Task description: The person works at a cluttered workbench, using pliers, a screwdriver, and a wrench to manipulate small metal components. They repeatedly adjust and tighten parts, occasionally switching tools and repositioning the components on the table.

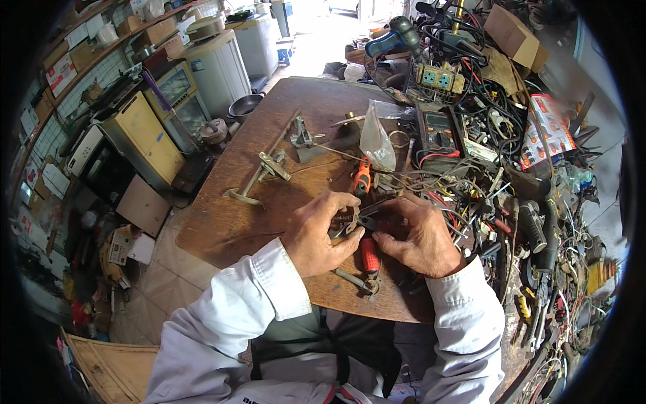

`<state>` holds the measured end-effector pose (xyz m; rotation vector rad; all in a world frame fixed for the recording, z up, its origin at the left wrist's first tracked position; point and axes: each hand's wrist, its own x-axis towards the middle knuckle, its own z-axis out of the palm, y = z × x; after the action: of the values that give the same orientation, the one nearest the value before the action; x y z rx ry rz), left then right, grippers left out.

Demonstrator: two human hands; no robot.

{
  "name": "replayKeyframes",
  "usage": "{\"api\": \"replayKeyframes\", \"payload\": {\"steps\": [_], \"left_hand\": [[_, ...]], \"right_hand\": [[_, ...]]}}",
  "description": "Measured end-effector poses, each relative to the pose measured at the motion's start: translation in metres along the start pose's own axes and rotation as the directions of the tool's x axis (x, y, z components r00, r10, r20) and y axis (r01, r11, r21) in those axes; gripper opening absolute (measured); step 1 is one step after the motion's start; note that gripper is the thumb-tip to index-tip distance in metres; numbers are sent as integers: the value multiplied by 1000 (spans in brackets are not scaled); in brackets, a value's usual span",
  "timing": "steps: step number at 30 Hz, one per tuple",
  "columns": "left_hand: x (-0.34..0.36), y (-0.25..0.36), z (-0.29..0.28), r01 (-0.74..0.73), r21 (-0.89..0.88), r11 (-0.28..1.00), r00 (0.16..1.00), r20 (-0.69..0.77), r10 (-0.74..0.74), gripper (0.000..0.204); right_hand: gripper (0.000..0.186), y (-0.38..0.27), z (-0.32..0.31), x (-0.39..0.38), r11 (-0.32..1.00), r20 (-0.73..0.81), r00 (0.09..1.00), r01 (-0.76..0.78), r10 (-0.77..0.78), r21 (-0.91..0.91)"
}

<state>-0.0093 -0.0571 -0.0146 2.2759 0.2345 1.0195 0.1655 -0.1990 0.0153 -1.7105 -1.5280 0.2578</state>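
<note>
Over the near part of the wooden table (222, 195), my two hands meet. My left hand (313, 236) is closed, pinching a small metal part (344, 221) between thumb and fingers. My right hand (424, 236) is closed on a dark-jawed tool that looks like pliers (368, 222); its jaws touch the metal part, and my palm hides most of its handles. Just beyond my hands an orange-and-black handle (362, 176) points away. Below them lie a red handle (370, 256) and a metal rod with a ring-shaped end (360, 281).
Brass-coloured metal fittings (272, 165) and a clear plastic bag (378, 138) lie farther up the table. A multimeter (439, 131) stands at the right, beside a dense heap of cables (498, 195) and tools. Outlets (436, 77) sit behind it. Cabinets (145, 145) line the left.
</note>
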Motion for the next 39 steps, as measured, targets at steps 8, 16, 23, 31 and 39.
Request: {"api": "replayKeyframes", "payload": {"steps": [8,16,23,31,39], "left_hand": [[-1,-1,3,72,-16,997,997,27,-72,44],[0,1,0,86,-26,996,996,34,-85,49],[1,2,-3,-16,36,999,999,29,15,52],[2,5,-5,-56,19,998,998,16,56,50],[1,4,-4,-38,6,999,999,39,38,48]], "right_hand": [[16,1,30,-2,878,-12,991,-112,132,465],[15,-2,38,0,897,-59,986,-114,153,427],[11,-7,38,1,867,-53,984,-121,168,483],[9,-3,40,2,859,-66,993,-53,100,510],[9,-5,37,4,925,-102,995,39,-1,379]]}}
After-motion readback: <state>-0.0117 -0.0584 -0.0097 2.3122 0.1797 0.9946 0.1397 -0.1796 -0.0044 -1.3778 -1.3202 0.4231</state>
